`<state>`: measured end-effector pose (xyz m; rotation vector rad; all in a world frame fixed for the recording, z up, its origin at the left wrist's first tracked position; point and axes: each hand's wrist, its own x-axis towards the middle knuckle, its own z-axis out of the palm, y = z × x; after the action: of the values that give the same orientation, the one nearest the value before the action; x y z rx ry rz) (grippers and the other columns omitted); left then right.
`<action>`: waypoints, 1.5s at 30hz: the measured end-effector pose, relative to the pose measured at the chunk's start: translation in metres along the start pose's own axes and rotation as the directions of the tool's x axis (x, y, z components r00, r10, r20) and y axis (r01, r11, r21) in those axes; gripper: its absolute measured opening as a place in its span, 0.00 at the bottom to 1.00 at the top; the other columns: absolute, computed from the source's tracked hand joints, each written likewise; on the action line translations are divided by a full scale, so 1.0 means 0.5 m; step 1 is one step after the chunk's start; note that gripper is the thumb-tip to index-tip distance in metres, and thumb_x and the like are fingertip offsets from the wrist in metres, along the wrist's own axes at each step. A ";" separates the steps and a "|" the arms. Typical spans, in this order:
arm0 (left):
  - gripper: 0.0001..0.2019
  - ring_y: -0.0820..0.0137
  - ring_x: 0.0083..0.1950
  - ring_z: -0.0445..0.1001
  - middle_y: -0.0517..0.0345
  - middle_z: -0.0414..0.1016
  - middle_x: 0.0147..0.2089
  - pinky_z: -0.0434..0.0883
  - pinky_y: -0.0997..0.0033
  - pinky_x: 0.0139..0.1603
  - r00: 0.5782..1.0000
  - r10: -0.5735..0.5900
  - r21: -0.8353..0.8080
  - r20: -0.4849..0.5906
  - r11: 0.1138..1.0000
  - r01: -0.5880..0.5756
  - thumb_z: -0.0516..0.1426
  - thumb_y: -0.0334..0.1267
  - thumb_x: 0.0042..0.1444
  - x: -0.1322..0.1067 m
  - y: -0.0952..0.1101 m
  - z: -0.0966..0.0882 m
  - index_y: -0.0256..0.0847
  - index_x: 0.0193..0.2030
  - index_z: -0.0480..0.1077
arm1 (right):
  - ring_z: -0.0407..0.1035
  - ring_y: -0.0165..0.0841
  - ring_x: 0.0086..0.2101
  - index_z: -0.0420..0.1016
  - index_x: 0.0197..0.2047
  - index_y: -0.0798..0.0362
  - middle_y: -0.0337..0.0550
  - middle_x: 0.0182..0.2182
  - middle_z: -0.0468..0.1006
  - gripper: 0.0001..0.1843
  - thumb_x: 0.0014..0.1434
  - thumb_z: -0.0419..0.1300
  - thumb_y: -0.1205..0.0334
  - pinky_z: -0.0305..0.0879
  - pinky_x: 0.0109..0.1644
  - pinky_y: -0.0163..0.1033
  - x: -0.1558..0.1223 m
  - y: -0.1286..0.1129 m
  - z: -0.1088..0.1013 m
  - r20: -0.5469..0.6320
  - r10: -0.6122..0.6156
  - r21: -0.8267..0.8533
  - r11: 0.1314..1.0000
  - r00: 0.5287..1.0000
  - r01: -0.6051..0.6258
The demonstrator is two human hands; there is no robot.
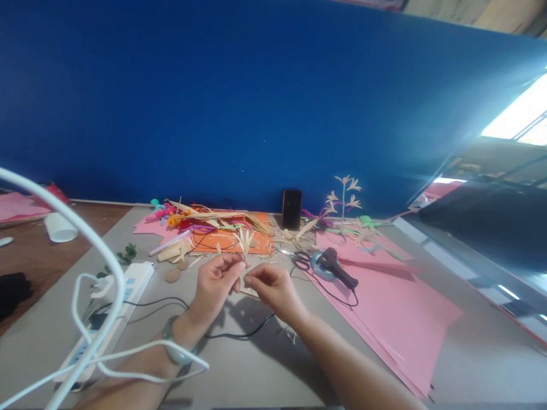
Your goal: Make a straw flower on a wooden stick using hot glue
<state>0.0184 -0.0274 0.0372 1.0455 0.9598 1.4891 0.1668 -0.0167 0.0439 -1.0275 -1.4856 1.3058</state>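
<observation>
A small pale flower (pixel 245 241), made of dry straw-like or husk petals, stands upright above my hands on a thin stem. My left hand (pixel 217 280) pinches it just under the petals, between thumb and forefinger. My right hand (pixel 272 287) is closed with thumb and forefinger together at the thin stem lower down; the stem is barely visible there. Both hands are raised over the grey table. Beyond them, bits of husk lie scattered on an orange sheet (pixel 213 241). A similar finished stem with several pale flowers (pixel 344 193) stands at the back right.
Scissors (pixel 301 260) and a black glue gun (pixel 339 269) resting on a blue-grey roll lie right of my hands, by pink sheets (pixel 384 324). A phone (pixel 292 208) leans against the blue partition (pixel 256 114). A power strip (pixel 128 302) and looping white cable (pixel 113 262) are left.
</observation>
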 end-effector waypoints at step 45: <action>0.11 0.76 0.21 0.69 0.55 0.78 0.28 0.67 0.73 0.26 0.955 -0.135 -0.253 0.263 0.946 0.203 0.69 0.39 0.42 0.012 0.006 -0.030 0.36 0.24 0.73 | 0.66 0.24 0.19 0.81 0.31 0.57 0.39 0.22 0.73 0.13 0.52 0.67 0.54 0.64 0.23 0.30 -0.003 -0.025 -0.034 0.246 -0.049 -0.026 0.998 0.968 0.058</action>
<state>0.0028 -0.0225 0.0363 0.8910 0.6295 1.2747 0.1834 -0.0152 0.0572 -0.8630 -1.7130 1.4136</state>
